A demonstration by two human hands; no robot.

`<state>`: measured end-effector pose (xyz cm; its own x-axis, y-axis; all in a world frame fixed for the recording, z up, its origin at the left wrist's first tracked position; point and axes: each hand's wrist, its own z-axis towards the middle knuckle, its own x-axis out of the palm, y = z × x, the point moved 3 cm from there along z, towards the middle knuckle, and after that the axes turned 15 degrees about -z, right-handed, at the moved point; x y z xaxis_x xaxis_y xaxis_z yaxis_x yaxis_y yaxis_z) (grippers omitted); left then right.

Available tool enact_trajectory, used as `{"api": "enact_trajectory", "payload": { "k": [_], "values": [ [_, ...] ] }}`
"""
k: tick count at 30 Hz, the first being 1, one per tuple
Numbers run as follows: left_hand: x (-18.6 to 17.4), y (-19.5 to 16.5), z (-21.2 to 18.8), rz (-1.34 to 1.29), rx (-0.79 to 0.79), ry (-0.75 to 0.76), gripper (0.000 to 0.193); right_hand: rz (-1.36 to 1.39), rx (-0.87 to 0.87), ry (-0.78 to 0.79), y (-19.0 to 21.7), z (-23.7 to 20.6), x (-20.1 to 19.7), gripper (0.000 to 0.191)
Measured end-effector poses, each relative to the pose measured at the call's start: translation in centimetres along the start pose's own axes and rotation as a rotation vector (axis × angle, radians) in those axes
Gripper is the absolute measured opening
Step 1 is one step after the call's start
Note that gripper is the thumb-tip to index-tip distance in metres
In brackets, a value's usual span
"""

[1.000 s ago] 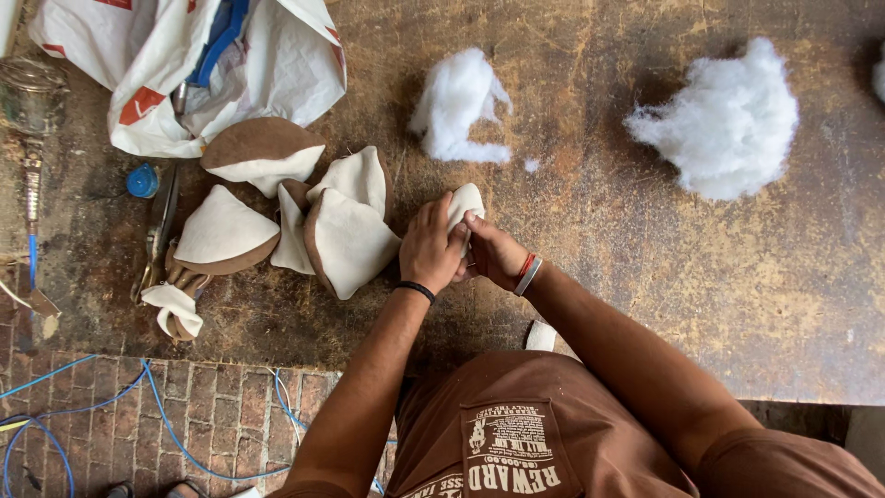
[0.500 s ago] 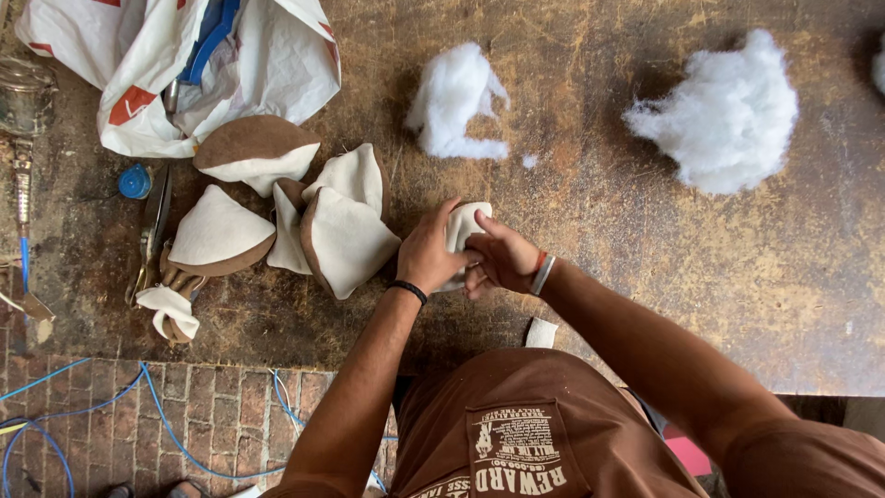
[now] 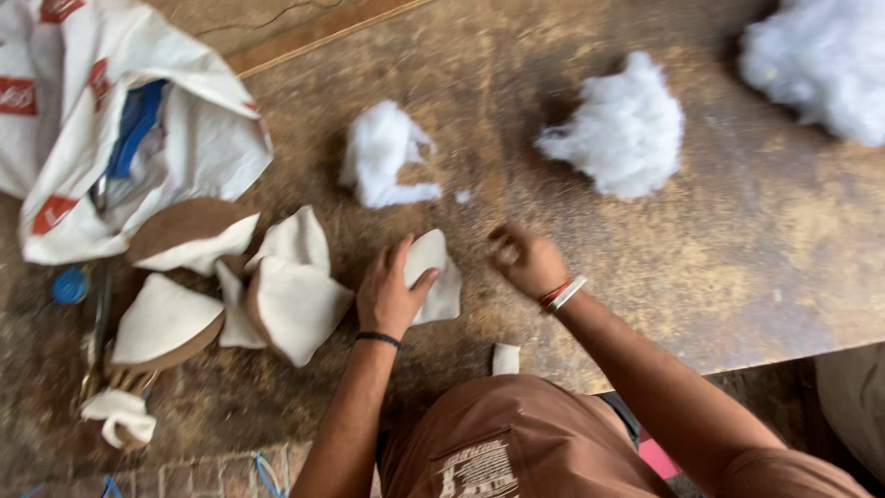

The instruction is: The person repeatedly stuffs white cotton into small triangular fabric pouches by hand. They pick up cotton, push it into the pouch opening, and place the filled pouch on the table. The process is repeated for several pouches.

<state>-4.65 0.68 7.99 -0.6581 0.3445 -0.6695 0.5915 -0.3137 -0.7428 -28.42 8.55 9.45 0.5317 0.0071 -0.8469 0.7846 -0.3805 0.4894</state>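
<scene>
My left hand (image 3: 387, 293) grips a small white fabric piece (image 3: 437, 273) just above the worn brown table (image 3: 756, 267). My right hand (image 3: 525, 261) hovers to its right, apart from the piece, with fingers curled and nothing visible in them; it is blurred. A small clump of white stuffing (image 3: 383, 157) lies beyond my left hand. A larger clump of stuffing (image 3: 622, 129) lies beyond my right hand. A pile of white and brown fabric pieces (image 3: 277, 295) sits left of my left hand.
A white sack with red and blue marks (image 3: 111, 120) lies at the far left. Another big mass of stuffing (image 3: 820, 65) is at the top right. A blue cap (image 3: 69, 286) and a tool (image 3: 95, 341) lie at the left edge. The table's front edge (image 3: 784, 355) runs near my lap.
My right hand has let go of the white fabric piece and moved right, away from it. My left hand keeps hold of it. The view has moved closer and shifted right.
</scene>
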Motion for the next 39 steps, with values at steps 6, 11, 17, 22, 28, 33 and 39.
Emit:
{"api": "enact_trajectory", "payload": {
  "k": [6, 11, 17, 22, 28, 33, 39],
  "values": [
    [-0.7, -4.8, 1.3, 0.182, 0.226, -0.088, 0.072, -0.511, 0.412, -0.290, -11.4, 5.8, -11.8, 0.090],
    [6.0, -10.4, 4.6, 0.000, 0.369, 0.225, 0.045, -0.466, 0.014, -0.258, -12.8, 8.1, -5.7, 0.038],
    [14.6, -9.4, 10.8, 0.276, 0.147, 0.618, 0.063, -0.284, -0.371, -0.265, -9.2, 5.8, 1.8, 0.020],
    [14.6, -4.7, 13.6, 0.515, 0.095, 0.591, 0.064, -0.240, 0.118, 0.187, -11.8, 1.6, -0.3, 0.024],
    [9.2, -3.9, 17.2, 0.332, 0.065, 0.254, 0.057, -0.526, 0.348, 0.367, -14.4, -4.0, -3.6, 0.054],
    [1.6, -4.1, 11.7, -0.091, 0.251, -0.139, 0.035, -0.312, 0.100, 0.258, -14.9, -6.2, -1.1, 0.090],
    [3.1, -3.9, -0.9, 0.141, 0.035, 0.117, 0.039, -0.256, -0.107, 0.241, -10.6, -5.9, 5.1, 0.020]
  ]
}}
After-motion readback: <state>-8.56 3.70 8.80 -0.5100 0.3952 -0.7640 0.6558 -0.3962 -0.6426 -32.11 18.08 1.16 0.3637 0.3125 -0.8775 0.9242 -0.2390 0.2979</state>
